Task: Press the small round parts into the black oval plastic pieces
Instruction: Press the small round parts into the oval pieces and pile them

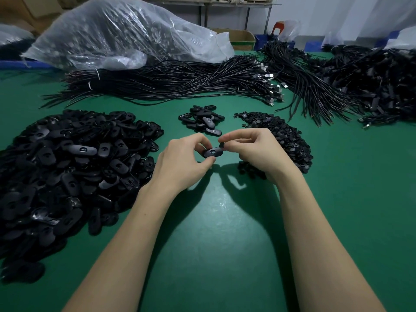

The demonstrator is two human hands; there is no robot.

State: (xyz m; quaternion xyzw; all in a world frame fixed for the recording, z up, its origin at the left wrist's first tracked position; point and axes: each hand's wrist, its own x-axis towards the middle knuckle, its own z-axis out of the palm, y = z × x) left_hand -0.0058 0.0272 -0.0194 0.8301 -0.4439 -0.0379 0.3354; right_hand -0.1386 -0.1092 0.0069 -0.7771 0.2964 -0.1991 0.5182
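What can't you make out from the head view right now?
- Small round part in the right hand: fingertips hide it.
- Hole in the oval piece held by the left hand: too small and dark to tell if filled.
- Big pile of oval pieces: cut off at left edge.
- Plastic bag contents: blurred by film.

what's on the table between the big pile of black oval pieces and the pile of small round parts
In the head view, both hands, the left and the right, hold an oval piece there.
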